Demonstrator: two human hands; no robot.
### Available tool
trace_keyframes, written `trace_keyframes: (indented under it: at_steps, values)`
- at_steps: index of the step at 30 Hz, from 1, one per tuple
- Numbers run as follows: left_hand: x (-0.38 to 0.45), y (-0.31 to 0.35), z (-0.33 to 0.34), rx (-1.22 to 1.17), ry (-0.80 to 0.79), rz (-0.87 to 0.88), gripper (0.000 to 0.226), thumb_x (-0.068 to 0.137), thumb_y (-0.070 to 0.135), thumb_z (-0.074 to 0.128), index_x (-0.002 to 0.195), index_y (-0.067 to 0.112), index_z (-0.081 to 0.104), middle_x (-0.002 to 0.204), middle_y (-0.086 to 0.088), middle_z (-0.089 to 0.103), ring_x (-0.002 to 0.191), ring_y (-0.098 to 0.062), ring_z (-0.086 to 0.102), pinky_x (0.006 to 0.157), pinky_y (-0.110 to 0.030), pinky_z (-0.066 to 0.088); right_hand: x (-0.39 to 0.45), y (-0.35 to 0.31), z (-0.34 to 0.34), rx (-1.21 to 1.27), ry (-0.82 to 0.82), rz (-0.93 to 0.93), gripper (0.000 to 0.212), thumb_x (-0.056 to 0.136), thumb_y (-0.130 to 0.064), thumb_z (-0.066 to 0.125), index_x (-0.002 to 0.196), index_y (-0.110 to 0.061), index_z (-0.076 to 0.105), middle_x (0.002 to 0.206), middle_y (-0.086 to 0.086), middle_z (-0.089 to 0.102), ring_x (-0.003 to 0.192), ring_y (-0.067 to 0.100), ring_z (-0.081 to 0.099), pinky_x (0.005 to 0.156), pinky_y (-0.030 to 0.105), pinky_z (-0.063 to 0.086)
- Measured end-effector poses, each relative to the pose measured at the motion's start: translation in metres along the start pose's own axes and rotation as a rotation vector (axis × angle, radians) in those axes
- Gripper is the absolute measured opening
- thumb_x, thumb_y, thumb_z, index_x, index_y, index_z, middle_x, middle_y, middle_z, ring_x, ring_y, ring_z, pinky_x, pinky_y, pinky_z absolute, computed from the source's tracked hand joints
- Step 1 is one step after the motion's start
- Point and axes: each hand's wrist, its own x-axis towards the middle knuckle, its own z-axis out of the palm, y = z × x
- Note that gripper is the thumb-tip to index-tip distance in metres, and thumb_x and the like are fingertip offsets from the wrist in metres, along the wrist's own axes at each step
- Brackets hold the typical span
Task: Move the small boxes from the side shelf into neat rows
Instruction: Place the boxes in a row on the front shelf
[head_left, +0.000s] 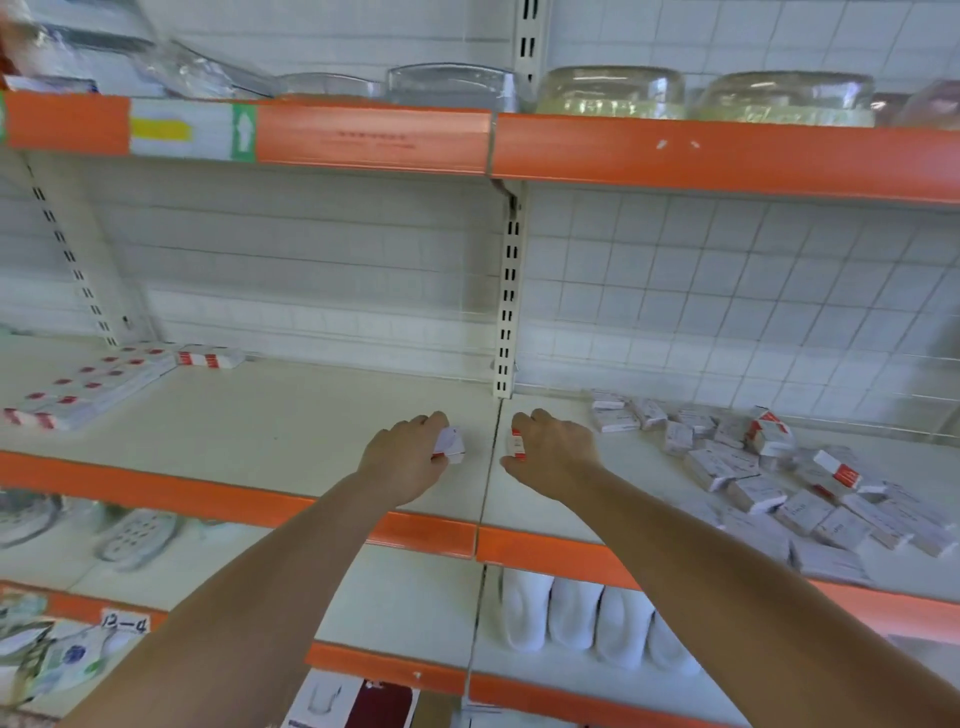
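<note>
Both hands reach over the middle shelf (291, 415), one either side of its panel seam. The left hand (402, 457) pinches a small box (450, 445) between fingers and thumb; the right hand (553, 452) closes its grip round a second box (517, 442). Each box is held by its edges, probably for tidy setting-down. Right of the right grip lies the loose heap of boxes (779, 478); well left of the left grip, the neat rows (88, 384) show the arrangement intended.
</note>
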Motion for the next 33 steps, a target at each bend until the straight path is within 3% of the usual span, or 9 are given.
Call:
trace_keyframes:
  at_steps: [10, 18, 33]
  values:
    - [-0.027, -0.093, -0.031, 0.016, 0.052, 0.031, 0.031, 0.093, 0.026, 0.050, 0.123, 0.019, 0.047, 0.111, -0.002, 0.060, 0.103, -0.026, 0.052, 0.076, -0.033, 0.039, 0.015, -0.102, -0.001, 0.047, 0.027, 0.069, 0.048, 0.092, -0.049, 0.050, 0.131, -0.020, 0.046, 0.122, 0.002, 0.052, 0.108, 0.027, 0.059, 0.072, 0.030, 0.039]
    - [-0.047, -0.155, -0.040, -0.001, 0.004, 0.026, 0.034, 0.094, 0.025, 0.051, 0.127, 0.018, 0.046, 0.113, -0.004, 0.056, 0.104, -0.026, 0.050, 0.080, -0.035, 0.041, 0.029, -0.171, 0.007, 0.036, 0.030, 0.064, 0.046, 0.093, -0.049, 0.050, 0.128, -0.019, 0.047, 0.120, 0.003, 0.053, 0.105, 0.027, 0.060, 0.072, 0.030, 0.037]
    - [-0.018, -0.225, -0.039, -0.046, -0.044, -0.122, 0.041, 0.093, 0.026, 0.053, 0.134, 0.020, 0.046, 0.119, -0.005, 0.050, 0.111, -0.025, 0.051, 0.085, -0.035, 0.045, 0.108, -0.229, 0.022, 0.014, 0.009, -0.085, 0.047, 0.093, -0.051, 0.048, 0.128, -0.020, 0.047, 0.117, 0.003, 0.053, 0.102, 0.027, 0.060, 0.070, 0.032, 0.041]
